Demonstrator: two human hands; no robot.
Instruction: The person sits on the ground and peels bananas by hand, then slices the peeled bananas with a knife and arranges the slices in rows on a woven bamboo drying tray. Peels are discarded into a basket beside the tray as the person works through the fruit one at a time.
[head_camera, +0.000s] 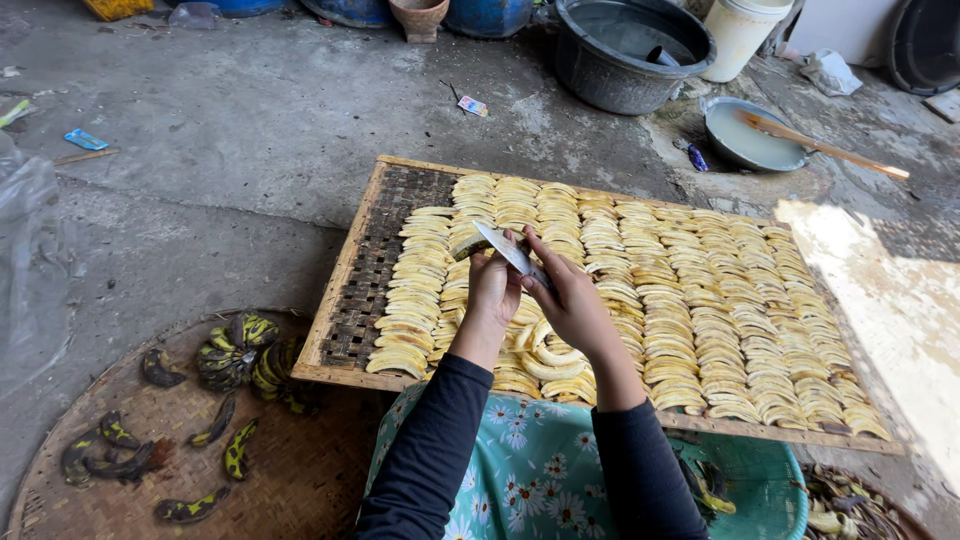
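Note:
My left hand (492, 285) holds a peeled banana (466, 245) up over a woven drying tray (355, 290). My right hand (572, 300) grips a knife (505, 250), with the blade lying across the banana's end. Rows of yellow banana slices (700, 300) cover most of the tray; the left strip of its mesh is bare. A few loose curved slices (545, 355) lie just below my hands.
A round woven tray (300, 470) at the lower left holds several dark unpeeled bananas (235, 355). A green basket (765, 490) with peels sits at the lower right. Behind the drying tray stand a dark tub (630, 50), a white bucket (740, 35) and a metal bowl (750, 135) with a wooden stick.

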